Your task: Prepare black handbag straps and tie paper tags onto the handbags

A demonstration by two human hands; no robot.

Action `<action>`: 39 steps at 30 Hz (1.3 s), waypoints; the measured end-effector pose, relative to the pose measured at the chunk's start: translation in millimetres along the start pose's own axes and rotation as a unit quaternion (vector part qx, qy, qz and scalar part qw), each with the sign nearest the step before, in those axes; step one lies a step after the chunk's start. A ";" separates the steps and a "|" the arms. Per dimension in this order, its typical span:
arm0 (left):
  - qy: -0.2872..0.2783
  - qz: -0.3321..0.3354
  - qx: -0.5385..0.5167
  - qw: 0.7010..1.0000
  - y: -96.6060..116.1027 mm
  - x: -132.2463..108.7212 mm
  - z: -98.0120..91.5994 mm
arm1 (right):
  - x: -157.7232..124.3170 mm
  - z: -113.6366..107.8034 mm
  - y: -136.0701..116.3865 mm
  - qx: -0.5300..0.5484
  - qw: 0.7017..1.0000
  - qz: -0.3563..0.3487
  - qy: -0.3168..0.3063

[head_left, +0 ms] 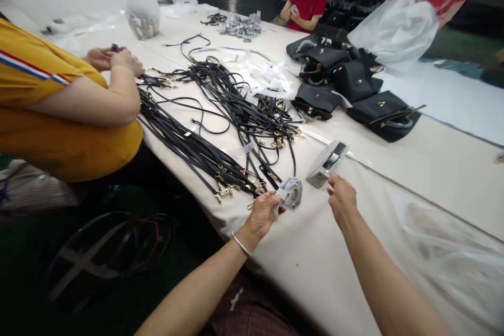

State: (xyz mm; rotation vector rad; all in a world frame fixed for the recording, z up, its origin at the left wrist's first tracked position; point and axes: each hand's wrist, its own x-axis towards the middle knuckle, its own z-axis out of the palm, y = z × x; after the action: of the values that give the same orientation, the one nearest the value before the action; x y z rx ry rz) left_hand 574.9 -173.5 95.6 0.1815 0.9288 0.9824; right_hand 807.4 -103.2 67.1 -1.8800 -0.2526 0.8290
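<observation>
My left hand [264, 215] is closed on a coiled strap [292, 194] wrapped in clear plastic, holding it just above the table's near edge. A grey tape dispenser [326, 164] stands on the table to the right of the coil. At its near end is my right hand [342, 197], fingers pinched together; what is between them, if anything, is too small to make out. Beyond my left hand lie black straps [205, 149] in a long bundle, gold clasps at their ends. A looser heap of black straps [240, 100] is behind it.
Black handbags [358, 81] are piled at the back right. Small wrapped bundles [242, 26] lie near a person in red [311, 0]. A person in yellow [71, 115] works at the left. Clear plastic [444, 241] covers part of the table [378, 184] at right.
</observation>
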 end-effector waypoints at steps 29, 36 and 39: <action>0.013 -0.002 -0.025 1.000 11.5 9.9 -15.5 | -22.5 22.1 52.2 0.119 0.991 0.057 0.000; -0.001 0.010 -0.014 1.000 16.0 10.9 -5.5 | -1.2 12.3 51.1 0.051 0.997 0.058 -0.004; -0.020 0.015 -0.008 1.000 18.4 8.4 4.3 | -6.5 -10.4 46.1 0.007 0.999 0.042 -0.026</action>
State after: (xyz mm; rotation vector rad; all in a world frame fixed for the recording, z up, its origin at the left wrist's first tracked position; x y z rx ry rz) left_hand 568.3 -155.3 102.9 0.2013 0.8844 1.0111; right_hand 800.7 -135.1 32.3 -1.8689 -0.2006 0.9355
